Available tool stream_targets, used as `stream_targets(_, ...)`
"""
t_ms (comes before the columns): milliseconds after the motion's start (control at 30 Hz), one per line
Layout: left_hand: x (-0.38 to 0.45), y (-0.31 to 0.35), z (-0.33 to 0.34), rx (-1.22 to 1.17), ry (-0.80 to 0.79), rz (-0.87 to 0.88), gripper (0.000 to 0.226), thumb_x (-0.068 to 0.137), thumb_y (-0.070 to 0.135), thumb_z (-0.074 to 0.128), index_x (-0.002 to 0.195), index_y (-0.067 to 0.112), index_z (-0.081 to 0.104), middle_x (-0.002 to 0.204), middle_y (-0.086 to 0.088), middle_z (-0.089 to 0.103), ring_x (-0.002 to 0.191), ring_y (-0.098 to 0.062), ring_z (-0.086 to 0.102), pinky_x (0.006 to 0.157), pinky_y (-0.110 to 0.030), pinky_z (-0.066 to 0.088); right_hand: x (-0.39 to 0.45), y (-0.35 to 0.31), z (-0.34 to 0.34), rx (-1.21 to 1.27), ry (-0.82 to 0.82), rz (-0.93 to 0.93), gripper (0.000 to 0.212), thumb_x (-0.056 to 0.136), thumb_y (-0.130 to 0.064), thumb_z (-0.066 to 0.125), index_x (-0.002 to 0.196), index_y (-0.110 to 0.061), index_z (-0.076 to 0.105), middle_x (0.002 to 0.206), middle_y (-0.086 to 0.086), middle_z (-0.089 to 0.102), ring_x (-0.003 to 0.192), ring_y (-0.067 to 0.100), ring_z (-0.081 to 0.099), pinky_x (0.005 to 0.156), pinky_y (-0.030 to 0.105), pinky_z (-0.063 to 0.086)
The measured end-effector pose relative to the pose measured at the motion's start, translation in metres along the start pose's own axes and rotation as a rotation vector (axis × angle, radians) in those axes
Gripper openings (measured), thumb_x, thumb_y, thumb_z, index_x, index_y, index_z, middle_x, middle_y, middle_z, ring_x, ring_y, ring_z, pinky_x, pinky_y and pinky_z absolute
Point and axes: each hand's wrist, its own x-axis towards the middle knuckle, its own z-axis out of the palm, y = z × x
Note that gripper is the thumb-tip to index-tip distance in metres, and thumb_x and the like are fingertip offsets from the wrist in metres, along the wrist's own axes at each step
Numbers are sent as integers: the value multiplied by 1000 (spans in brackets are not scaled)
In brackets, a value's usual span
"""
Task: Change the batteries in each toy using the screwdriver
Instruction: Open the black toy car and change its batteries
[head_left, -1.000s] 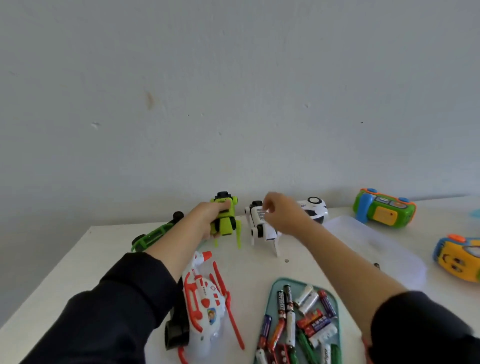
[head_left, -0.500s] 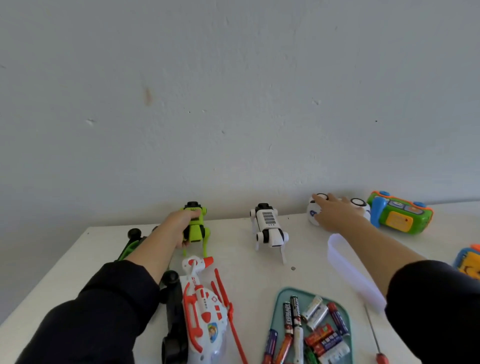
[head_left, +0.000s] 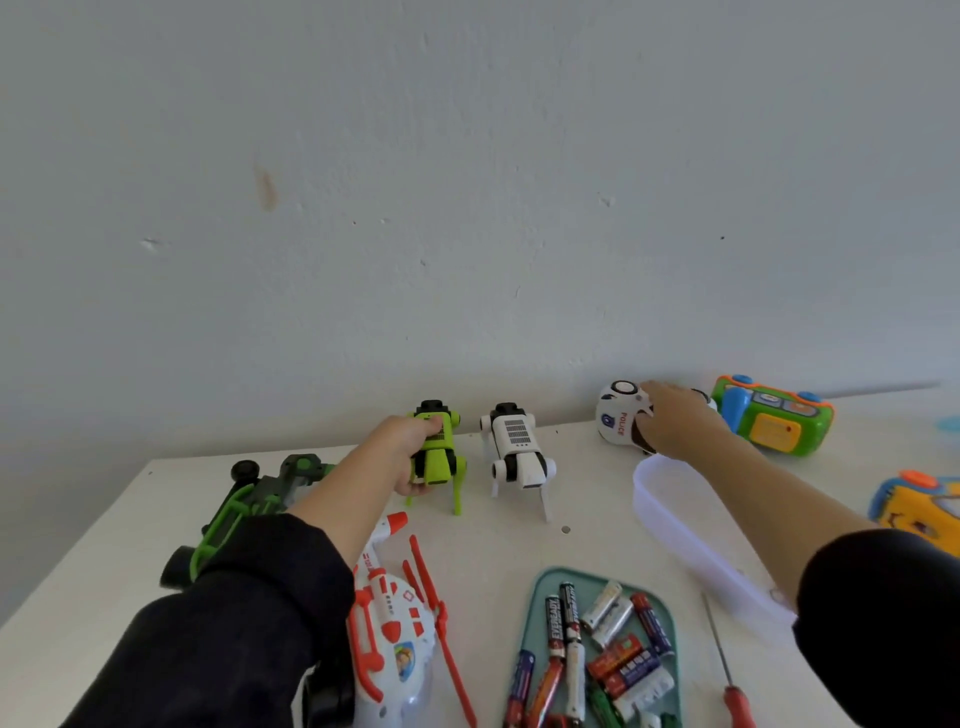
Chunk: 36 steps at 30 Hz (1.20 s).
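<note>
Left hand (head_left: 410, 457): grasps the green robot dog (head_left: 439, 457).
Right hand (head_left: 675, 423): grips the police car (head_left: 618, 421); lift it squarely, then flip it.

Home-like room: white table (head_left: 597, 499) of toys, plain wall (head_left: 467, 182).

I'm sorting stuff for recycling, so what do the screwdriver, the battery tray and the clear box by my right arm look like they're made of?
Screwdriver: thin grey shaft, probably metal, with a red handle, likely plastic.
Battery tray: teal, smooth with a rounded moulded rim, seemingly plastic.
Clear box: translucent, frosted whitish walls, looks like plastic.
</note>
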Motion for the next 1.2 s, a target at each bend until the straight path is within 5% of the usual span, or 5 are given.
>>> stream_targets(433,-4,2,-9,294,199,130,48,85,43,65,114,6,55,108,-14,62,98,-32,61,66,-40,46,-35,54,-20,27,117,-45,44,94,-24,44,138,-22,42,128,9,55,115,29,50,90,36,43)
stream_targets(567,-11,10,0,466,308,159,36,88,27,64,107,0,50,105,-17,54,102,-35,56,73,-37,45,-42,76,-25,-39,373,-27,38,80,-27,33,106,-17,58,98,10,64,92,31,58,78,33,30)
stream_targets(667,-21,21,12,524,403,244,25,84,18,62,97,0,53,108,-16,58,105,-36,55,85,-36,48,-49,97,-26,57,518,20,30,88,-12,49,114,-7,61,104,20,65,97,40,55,81,41,38)
stream_targets(933,-61,29,81,556,620,427,43,88,20,49,130,15,40,131,-15,37,120,-34,34,96,-43,33,-91,157,6,117,873,-83,35,85,-25,34,79,-5,63,73,13,65,76,35,56,72,40,33)
stream_targets(1200,-71,15,207,627,222,598,64,78,36,65,134,20,36,131,-10,33,115,-31,48,97,-41,43,-102,209,43,-5,775,-15,44,77,-25,34,96,-6,70,119,12,63,124,25,37,109,43,10)
